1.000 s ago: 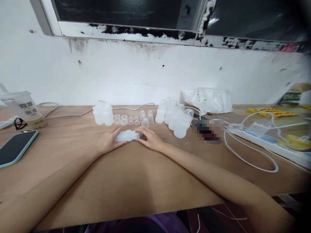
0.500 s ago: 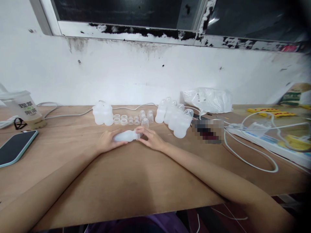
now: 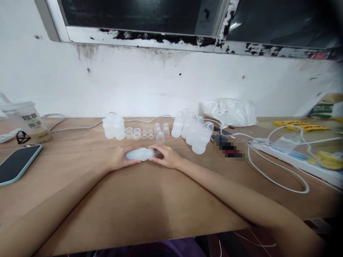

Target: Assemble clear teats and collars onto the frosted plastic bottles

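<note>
A frosted white baby bottle (image 3: 139,154) lies on its side between my two hands, just above or on the table. My left hand (image 3: 118,157) is wrapped round its base end. At the neck end, my right hand (image 3: 167,156) is closed round the collar, where a clear tip shows partly between the fingers. Beyond the hands stand clear dome caps (image 3: 160,137), small clear teats (image 3: 147,134) and white ring collars (image 3: 133,133) in short rows. Left of these are open-looking frosted bottles (image 3: 114,127); to the right stands a line of capped bottles (image 3: 198,137).
A drink cup (image 3: 29,121) and a phone (image 3: 20,164) are on the left. A white plastic bag (image 3: 229,111) lies against the wall. On the right are a power strip (image 3: 297,157), a looped white cable (image 3: 278,188) and yellow strips (image 3: 300,125).
My right hand's fingers have shifted round the bottle's neck end and now cover it from both sides. The bottle and my left hand stay nearly in place; the view tilts slightly.
</note>
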A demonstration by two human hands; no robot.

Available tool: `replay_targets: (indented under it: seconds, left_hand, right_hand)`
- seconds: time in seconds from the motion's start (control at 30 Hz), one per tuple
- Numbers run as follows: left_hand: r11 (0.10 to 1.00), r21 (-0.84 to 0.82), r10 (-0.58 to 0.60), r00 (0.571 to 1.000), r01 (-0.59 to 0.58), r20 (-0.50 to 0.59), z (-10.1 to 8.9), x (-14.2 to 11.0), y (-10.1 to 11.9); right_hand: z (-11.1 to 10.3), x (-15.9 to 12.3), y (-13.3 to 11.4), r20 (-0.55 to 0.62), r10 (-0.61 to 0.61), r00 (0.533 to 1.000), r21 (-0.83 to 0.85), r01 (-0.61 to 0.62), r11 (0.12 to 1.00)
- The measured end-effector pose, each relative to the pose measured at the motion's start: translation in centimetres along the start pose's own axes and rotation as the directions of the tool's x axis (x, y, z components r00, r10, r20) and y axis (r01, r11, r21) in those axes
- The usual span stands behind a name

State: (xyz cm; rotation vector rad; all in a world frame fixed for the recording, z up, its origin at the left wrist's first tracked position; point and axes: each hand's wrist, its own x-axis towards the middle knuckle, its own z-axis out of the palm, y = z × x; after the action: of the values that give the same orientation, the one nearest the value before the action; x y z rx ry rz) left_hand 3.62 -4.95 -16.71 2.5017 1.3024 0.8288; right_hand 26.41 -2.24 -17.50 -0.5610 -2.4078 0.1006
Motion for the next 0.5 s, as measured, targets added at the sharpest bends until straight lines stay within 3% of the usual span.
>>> replay_targets:
  seconds: [0.1,0.2,0.37,0.5]
  left_hand:
    - [0.987,0.155,0.038,0.998,-0.030,-0.053,0.75,-0.20,0.31]
    - [0.972,0.236,0.013,0.998,0.002,-0.063,1.02,-0.14,0.41]
    - [0.953,0.284,-0.068,0.988,0.105,-0.137,1.00,-0.02,0.12]
    - [0.950,0.287,-0.077,0.983,0.124,-0.168,1.02,-0.13,-0.05]
  right_hand:
    - [-0.12,0.11,-0.08,0.120,0.205,0.971,0.072,-0.214,0.974]
    - [-0.10,0.33,-0.11,0.107,0.276,0.955,0.126,-0.289,0.949]
    - [0.06,0.52,-0.02,-0.007,0.252,0.968,0.203,-0.245,0.948]
    - [0.03,0.56,0.00,0.011,0.172,0.985,0.198,-0.170,0.965]
